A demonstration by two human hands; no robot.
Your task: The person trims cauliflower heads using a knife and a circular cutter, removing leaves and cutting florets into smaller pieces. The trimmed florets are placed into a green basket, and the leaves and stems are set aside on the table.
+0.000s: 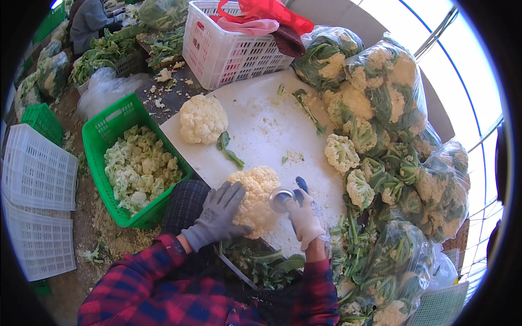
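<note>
A large cauliflower head (259,199) rests on the white work surface (253,110) close to my body. My left hand (218,214), in a grey work glove, grips its left side with the fingers spread over the curds. In a pale glove, my right hand (304,218) holds a hand tool with a round metal end (281,199) at the cauliflower's right edge. A dark blue part (301,184) juts out past those fingers; my grip hides the rest of the tool. Farther up the surface sits a second cauliflower head (203,119), beside a loose green leaf (229,150).
At left, a green plastic crate (138,222) holds cut florets. White crates (40,167) stand beyond it. A white crate with red bags (240,57) stands at the back. Bagged cauliflowers (389,81) crowd the right side. Trimmed leaves (265,265) lie below my hands. Another person (89,24) sits far left.
</note>
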